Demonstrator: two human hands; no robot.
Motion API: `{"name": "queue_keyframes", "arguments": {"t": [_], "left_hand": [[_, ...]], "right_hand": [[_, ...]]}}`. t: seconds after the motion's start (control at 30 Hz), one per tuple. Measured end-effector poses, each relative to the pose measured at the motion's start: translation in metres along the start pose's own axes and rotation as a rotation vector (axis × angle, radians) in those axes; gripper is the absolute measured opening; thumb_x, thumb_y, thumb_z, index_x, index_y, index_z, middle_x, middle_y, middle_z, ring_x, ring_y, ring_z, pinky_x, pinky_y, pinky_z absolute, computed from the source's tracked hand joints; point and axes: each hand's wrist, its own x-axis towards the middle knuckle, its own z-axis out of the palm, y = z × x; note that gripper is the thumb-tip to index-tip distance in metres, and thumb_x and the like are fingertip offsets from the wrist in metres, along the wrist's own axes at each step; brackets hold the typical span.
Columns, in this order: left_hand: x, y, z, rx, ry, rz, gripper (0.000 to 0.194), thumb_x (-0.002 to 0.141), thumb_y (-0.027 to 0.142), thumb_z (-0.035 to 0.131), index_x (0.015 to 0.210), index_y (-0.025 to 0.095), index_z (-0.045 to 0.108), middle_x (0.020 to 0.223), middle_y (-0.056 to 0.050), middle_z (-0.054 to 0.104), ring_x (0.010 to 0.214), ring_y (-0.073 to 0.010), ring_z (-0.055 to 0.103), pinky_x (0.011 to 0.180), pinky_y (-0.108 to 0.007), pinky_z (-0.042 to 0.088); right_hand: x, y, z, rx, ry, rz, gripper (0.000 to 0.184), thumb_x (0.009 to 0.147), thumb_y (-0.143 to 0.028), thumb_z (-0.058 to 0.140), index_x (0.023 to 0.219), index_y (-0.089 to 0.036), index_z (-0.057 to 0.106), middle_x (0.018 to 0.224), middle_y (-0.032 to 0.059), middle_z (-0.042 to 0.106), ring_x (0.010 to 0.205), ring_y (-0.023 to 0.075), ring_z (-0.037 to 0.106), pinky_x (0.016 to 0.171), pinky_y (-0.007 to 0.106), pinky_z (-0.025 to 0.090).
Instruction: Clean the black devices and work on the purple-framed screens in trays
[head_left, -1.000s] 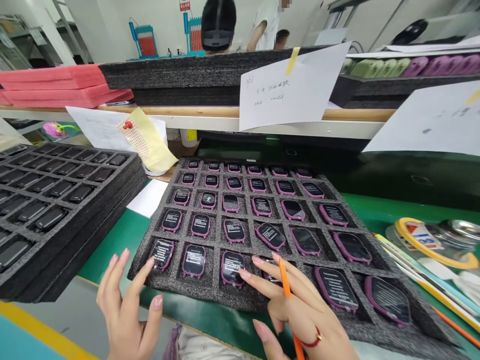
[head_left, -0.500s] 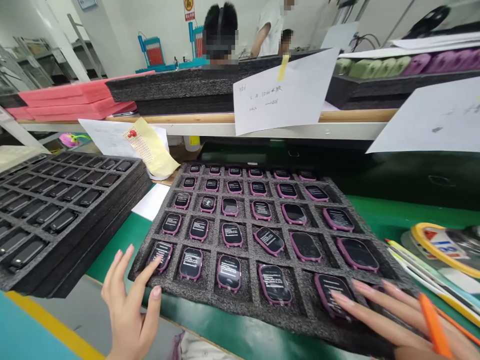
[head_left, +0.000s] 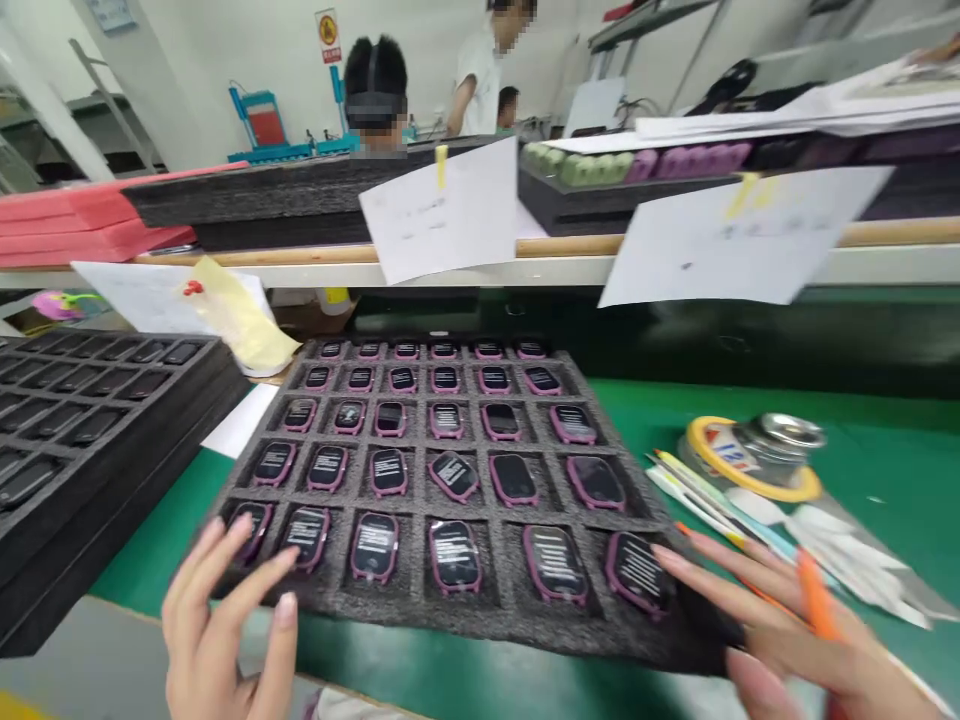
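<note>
A black foam tray (head_left: 480, 625) holds rows of purple-framed smartwatches, most with white text on dark screens. My left hand (head_left: 225, 630) is open at the tray's near left corner. Its index fingertip is at the lower edge of a watch (head_left: 310, 530); other fingers partly cover the corner watch (head_left: 257, 522). At the near right corner, my right hand (head_left: 795, 620) has its fingers stretched to the edge of a tilted watch (head_left: 637, 568). An orange pen-like tool (head_left: 817, 595) is tucked in that hand; its lower part is mostly hidden.
Left stands a stack of black trays (head_left: 187, 400) with dark devices. Right lie a yellow tape roll (head_left: 705, 440), a glass jar with metal lid (head_left: 787, 432) and pens (head_left: 697, 500). A shelf (head_left: 300, 275) with hanging papers crosses behind. People are beyond it.
The view has swung right. My left index finger has shifted from the corner watch to the one beside it. My right fingers have moved to the near right corner watch, uncovering its neighbour.
</note>
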Motion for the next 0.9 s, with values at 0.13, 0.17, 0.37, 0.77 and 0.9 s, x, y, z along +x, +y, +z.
{"name": "queue_keyframes", "arguments": {"t": [0.13,0.17,0.37,0.77,0.9], "left_hand": [[0.008,0.038,0.029,-0.117,-0.153,0.301,0.036,0.081,0.004,0.065,0.110,0.024,0.071,0.139,-0.011,0.056,0.136,-0.0311,0.049,0.117,-0.046,0.034],[0.010,0.049,0.036,-0.126,-0.179,0.350,0.036,0.081,0.006,0.066,0.112,0.023,0.072,0.138,-0.012,0.056,0.137,-0.0303,0.047,0.118,-0.045,0.032],[0.026,0.092,0.063,-0.134,-0.330,0.450,0.046,0.089,0.030,0.066,0.134,0.028,0.063,0.152,-0.014,0.045,0.147,-0.0308,0.034,0.121,-0.044,0.023],[0.029,0.103,0.078,-0.090,-0.276,0.514,0.042,0.086,0.030,0.068,0.127,0.026,0.067,0.155,-0.014,0.044,0.146,-0.0330,0.037,0.121,-0.048,0.022],[0.027,0.103,0.078,-0.109,-0.242,0.489,0.042,0.086,0.031,0.067,0.128,0.026,0.067,0.152,-0.013,0.047,0.144,-0.0327,0.039,0.122,-0.050,0.021]], "right_hand": [[0.012,-0.019,0.005,-0.030,0.031,0.123,0.018,0.088,-0.009,0.054,0.080,-0.025,0.049,0.105,0.0099,0.079,0.117,0.0275,0.068,0.109,0.046,0.047],[0.012,-0.020,0.007,-0.012,0.045,0.140,0.019,0.087,-0.009,0.054,0.079,-0.025,0.047,0.104,0.0096,0.079,0.115,0.0278,0.068,0.108,0.048,0.047],[0.006,-0.017,0.011,-0.022,0.104,0.111,0.023,0.083,-0.006,0.052,0.073,-0.025,0.044,0.091,0.0029,0.081,0.105,0.0272,0.072,0.105,0.053,0.047],[0.001,-0.015,0.007,0.003,0.153,0.185,0.022,0.079,-0.006,0.051,0.073,-0.025,0.042,0.092,-0.0005,0.081,0.101,0.0272,0.074,0.105,0.056,0.045],[-0.002,-0.014,0.005,0.017,0.167,0.216,0.022,0.080,-0.006,0.051,0.072,-0.024,0.041,0.091,-0.0001,0.081,0.101,0.0260,0.073,0.106,0.055,0.044]]}}
